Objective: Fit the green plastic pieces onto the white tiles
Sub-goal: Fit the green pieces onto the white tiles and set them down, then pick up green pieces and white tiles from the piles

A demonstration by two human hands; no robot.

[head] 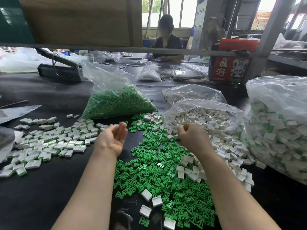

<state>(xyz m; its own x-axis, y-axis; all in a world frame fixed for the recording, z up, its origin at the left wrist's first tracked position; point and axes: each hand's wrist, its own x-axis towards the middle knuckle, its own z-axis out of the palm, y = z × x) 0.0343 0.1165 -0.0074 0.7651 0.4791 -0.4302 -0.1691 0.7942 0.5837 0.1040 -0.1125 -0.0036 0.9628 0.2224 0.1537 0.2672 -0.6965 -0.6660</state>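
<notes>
Loose green plastic pieces (157,176) lie heaped on the black table between my forearms. White tiles (224,146) spill from a clear bag to their right, and a few single tiles lie among the green. My left hand (113,138) is held palm up above the table, fingers straight, nothing in it. My right hand (191,136) is back-up at the edge of the white tile heap, with its fingers curled down and pinching a white tile that is mostly hidden. Tiles with green fitted in them (49,143) are scattered at the left.
A clear bag of green pieces (116,103) lies behind my hands, with bags of white tiles (207,112) beside it. A large bag of fitted tiles (279,130) stands at the right. Farther back are a red box (230,63), a lever machine (61,70) and a seated person (167,39).
</notes>
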